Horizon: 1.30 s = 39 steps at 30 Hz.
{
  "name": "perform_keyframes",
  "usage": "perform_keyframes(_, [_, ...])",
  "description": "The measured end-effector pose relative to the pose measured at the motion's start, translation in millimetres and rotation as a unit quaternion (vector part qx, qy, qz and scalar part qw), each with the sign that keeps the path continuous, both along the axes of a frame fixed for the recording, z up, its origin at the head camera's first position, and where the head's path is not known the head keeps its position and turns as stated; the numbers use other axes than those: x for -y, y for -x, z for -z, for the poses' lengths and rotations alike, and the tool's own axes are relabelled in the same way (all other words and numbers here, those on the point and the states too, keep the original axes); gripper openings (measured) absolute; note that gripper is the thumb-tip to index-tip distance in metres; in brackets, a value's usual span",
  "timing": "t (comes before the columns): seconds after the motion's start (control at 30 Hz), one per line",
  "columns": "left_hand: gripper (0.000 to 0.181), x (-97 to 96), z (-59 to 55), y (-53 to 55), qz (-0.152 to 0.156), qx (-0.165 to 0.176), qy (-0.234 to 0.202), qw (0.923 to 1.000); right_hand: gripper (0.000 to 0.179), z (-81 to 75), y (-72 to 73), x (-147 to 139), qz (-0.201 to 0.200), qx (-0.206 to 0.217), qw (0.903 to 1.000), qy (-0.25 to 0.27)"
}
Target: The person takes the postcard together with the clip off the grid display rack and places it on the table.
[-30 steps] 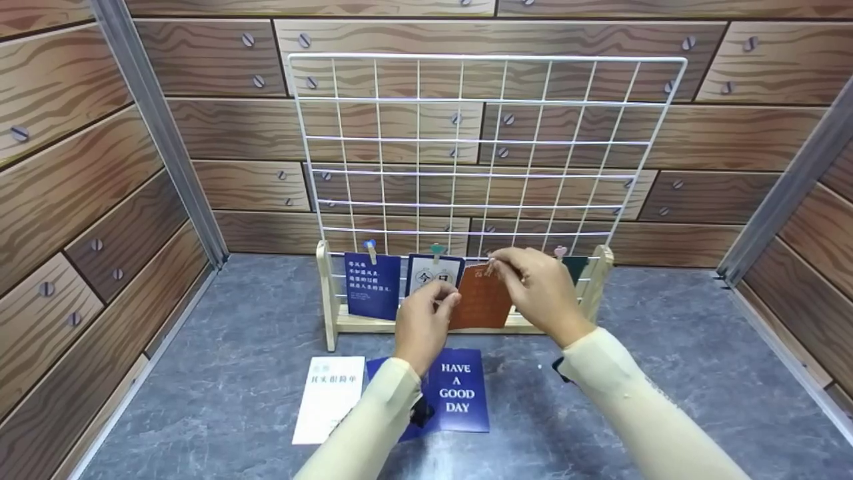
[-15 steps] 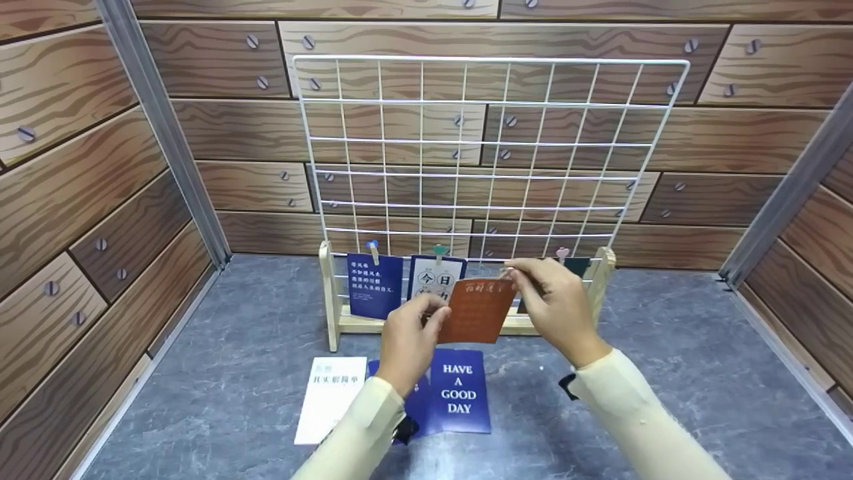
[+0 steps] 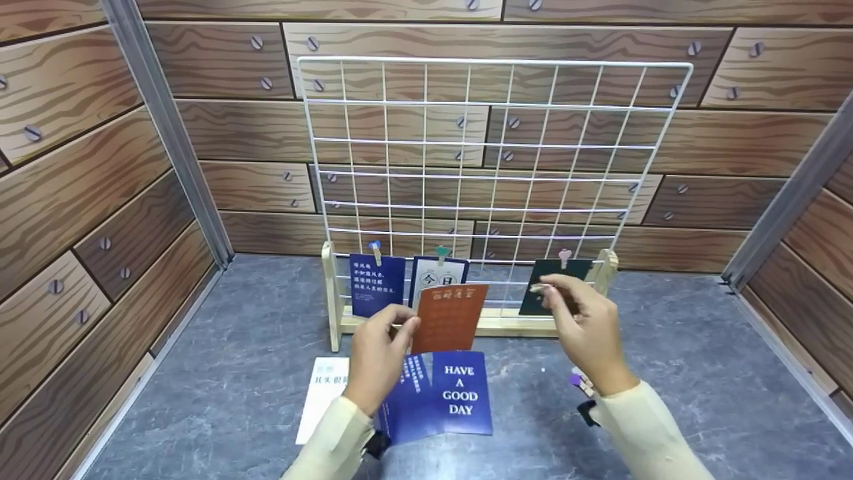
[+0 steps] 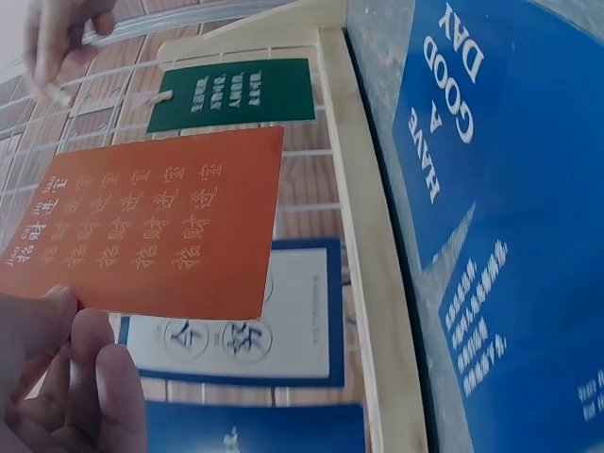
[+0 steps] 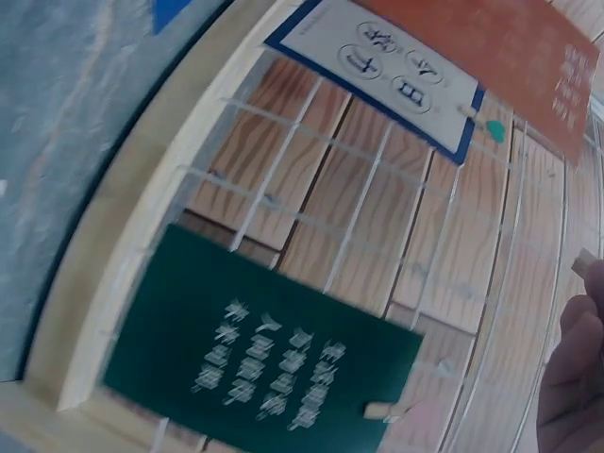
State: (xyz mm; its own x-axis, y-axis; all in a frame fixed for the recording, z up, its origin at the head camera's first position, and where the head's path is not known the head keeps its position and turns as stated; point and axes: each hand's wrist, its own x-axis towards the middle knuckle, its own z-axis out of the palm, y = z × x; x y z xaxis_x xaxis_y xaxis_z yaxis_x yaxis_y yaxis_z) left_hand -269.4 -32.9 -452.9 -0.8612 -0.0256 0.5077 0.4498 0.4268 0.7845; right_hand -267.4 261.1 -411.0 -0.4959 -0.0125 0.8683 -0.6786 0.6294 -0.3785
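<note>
My left hand pinches an orange-red card by its left edge, tilted up in front of the rack; thumb and fingers show on it in the left wrist view. My right hand is apart from the card, to its right, and pinches a small wooden clothespin between thumb and fingertips, most of it hidden by the fingers. Behind the right hand a dark green card hangs on the white wire grid from a clothespin with a pink heart.
A blue card and a blue-bordered white card hang from clothespins at the left. On the grey table lie a white card, a blue "HAVE A GOOD DAY" card and another blue card. Beside the right wrist lies a purple-topped clothespin.
The orange-red card has come off the grid, moving left and toward me in my left hand. My right hand has parted from it and moved right with the clothespin.
</note>
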Motion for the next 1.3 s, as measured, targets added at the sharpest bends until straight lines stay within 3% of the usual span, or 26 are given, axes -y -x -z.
perform_keyframes(0.23, [0.011,21.0,-0.7,-5.8,-0.016,-0.007,-0.005,0.9998,0.021,12.1,-16.3,-20,0.025,0.025,0.9982,0.049])
perform_keyframes(0.47, [0.005,38.1,4.7,-4.2,-0.017,-0.001,-0.009,0.9998,0.018,9.0,-36.8,-27,0.048,0.064,0.9932,0.085])
perform_keyframes(0.8, [0.006,58.3,-1.5,-2.5,-0.011,-0.006,-0.024,0.9996,0.017,29.5,-22.3,-60,0.084,0.082,0.9898,0.08])
perform_keyframes(1.13, [0.009,74.0,-8.3,-2.1,-0.001,-0.009,-0.025,0.9996,0.014,36.9,-24.7,-70,0.098,0.079,0.9918,0.021])
perform_keyframes(1.3, [0.008,81.5,-10.7,-3.0,0.003,-0.002,-0.012,0.9999,0.014,40.4,-25.2,-71,0.104,0.09,0.9902,0.018])
